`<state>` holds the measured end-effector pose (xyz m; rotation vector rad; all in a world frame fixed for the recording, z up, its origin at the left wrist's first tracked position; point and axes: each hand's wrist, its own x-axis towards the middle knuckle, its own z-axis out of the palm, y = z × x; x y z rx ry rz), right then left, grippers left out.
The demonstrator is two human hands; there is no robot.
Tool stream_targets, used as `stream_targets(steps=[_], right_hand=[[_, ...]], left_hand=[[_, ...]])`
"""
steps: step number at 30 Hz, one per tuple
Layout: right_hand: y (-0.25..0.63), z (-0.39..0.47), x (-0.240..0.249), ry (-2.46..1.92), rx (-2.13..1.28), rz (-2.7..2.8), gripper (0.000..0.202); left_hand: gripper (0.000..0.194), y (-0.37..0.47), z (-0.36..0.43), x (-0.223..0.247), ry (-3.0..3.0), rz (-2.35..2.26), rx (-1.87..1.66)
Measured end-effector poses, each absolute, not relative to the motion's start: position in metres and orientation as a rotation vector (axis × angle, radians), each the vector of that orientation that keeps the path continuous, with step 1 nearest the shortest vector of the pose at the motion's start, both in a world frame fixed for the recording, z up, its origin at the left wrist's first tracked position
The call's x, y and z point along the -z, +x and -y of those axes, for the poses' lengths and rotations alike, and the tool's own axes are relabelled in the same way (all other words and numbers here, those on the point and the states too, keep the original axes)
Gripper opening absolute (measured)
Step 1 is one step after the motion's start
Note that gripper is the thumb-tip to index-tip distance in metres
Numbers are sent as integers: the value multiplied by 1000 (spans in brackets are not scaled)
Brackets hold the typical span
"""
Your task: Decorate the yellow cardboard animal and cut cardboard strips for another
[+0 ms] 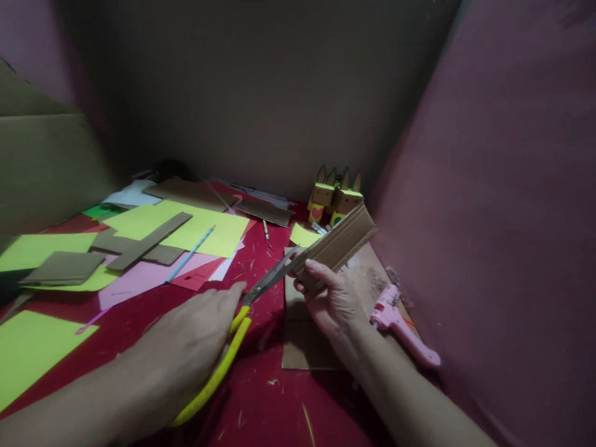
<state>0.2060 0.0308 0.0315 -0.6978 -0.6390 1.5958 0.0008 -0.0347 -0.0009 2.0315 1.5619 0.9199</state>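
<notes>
We see the left hand (200, 338) wrapped around yellow-handled scissors (254, 293), which angle up to the near end of a corrugated cardboard strip (342, 239) — that strip we see pinched between thumb and fingers of the right hand (333, 298), raised above a flat cardboard sheet (302, 351). A pink glue gun (391, 316) lies to our right.

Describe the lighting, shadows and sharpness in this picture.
Head view: dim overall, the plain grey back wall dark; head view: flat yellow paper sheets look brightest, no strong glare; head view: shadow darkens the red work surface near the yellow-handled metal scissors; head view: the bare left hand looks soft, lacking crisp skin detail.
</notes>
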Motion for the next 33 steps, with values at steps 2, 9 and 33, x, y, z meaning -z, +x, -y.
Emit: stream_targets(steps=[2,9,33], right_hand=[[206,-31,-30,-696,-1601,635,28],[206,-32,-26,-686,-1622,647,29],[202,-31,-28,-686,-1647,594,25]], left_hand=[[52,4,35,-3,2070,-1588,-876],[52,10,33,-9,2122,-1610,-793],[31,18,36,-13,2331,-1668,-639]])
